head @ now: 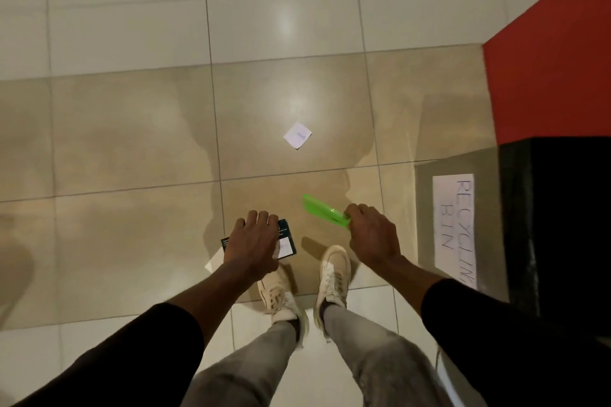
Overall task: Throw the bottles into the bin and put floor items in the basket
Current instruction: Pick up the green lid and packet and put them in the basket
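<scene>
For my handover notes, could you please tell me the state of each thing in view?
Left hand: spread over the dark card, grip unclear.
Right hand: closed on the green comb.
Green comb: held, off the floor.
Dark card: mostly hidden under the hand.
White paper: lying flat on the floor.

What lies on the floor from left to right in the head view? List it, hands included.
Left hand over the dark card → white paper square → green plastic piece → right hand gripping it → black recycling bin with its paper sign.
</scene>
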